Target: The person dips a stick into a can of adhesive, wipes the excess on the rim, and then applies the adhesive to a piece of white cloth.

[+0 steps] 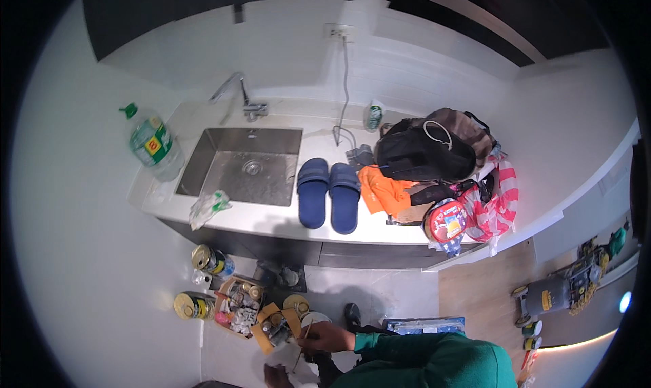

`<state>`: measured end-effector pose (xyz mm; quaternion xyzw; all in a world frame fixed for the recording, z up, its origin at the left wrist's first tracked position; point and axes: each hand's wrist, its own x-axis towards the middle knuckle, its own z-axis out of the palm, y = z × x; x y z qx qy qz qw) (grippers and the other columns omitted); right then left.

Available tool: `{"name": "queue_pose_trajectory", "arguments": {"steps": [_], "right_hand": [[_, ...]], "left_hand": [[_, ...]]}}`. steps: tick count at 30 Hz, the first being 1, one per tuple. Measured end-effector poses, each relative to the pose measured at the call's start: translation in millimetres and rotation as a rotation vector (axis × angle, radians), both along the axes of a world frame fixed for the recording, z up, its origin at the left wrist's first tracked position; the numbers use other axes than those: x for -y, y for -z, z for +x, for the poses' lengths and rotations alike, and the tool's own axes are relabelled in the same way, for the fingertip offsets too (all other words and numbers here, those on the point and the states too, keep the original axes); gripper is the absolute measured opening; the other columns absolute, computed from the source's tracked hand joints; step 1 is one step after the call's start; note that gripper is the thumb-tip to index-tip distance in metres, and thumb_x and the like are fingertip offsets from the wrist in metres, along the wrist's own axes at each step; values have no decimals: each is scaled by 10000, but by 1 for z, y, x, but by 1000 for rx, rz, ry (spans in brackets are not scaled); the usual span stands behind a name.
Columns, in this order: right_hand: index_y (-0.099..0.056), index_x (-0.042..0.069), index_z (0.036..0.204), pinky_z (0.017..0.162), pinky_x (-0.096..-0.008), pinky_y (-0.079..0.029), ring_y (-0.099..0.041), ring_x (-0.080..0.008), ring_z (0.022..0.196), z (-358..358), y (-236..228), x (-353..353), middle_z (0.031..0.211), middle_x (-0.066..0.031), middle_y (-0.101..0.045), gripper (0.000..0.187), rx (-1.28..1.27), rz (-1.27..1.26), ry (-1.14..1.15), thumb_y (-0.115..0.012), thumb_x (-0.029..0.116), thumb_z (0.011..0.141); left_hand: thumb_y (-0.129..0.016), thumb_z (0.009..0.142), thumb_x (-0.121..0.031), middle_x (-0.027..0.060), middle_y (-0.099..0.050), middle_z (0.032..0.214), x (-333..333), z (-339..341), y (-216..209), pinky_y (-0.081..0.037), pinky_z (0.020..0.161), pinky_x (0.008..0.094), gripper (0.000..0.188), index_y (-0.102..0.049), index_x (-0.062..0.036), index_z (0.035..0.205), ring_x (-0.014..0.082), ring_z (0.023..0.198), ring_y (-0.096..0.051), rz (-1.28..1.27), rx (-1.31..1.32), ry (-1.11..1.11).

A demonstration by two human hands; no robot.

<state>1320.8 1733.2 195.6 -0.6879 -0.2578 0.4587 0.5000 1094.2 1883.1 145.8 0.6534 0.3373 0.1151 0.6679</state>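
My right hand [327, 336], in a green sleeve, reaches down over the floor and is closed on a thin pale stick [302, 351] that slants down to the left. My left hand [274, 374] shows only partly at the lower edge, just below the stick; its grip is unclear. Both hands are beside a small open cardboard box [270, 327] of small items. A round white dish [313, 317] lies just above my right hand.
A bigger cardboard box [236, 305] and two tins [205, 258] [190, 305] stand on the floor under the white counter [271, 218]. On the counter are a steel sink [244, 166], blue slippers [329, 193], a water bottle [154, 144], a black backpack [424, 154] and an orange cloth [383, 190].
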Motion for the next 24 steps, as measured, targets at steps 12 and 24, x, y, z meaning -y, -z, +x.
{"name": "queue_pose_trajectory", "arguments": {"steps": [12, 24], "right_hand": [[-661, -12, 1020, 763, -296, -542, -667, -137, 853, 136, -26, 207, 905, -76, -704, 109, -296, 440, 478, -626, 90, 1007], [-709, 10, 1007, 750, -327, -545, -700, -179, 804, 91, -60, 368, 893, -85, -733, 110, 308, 182, 980, -660, 102, 969]], "left_hand": [[-548, 1034, -180, 38, -630, 963, 118, 203, -33, -463, 721, 282, 288, -612, 18, 1234, 143, 823, -571, -320, -56, 149], [-653, 979, -28, 15, -704, 861, 272, 348, -68, -442, 660, 204, 69, -662, 30, 1016, 41, 738, -584, -205, 12, 1091]]}}
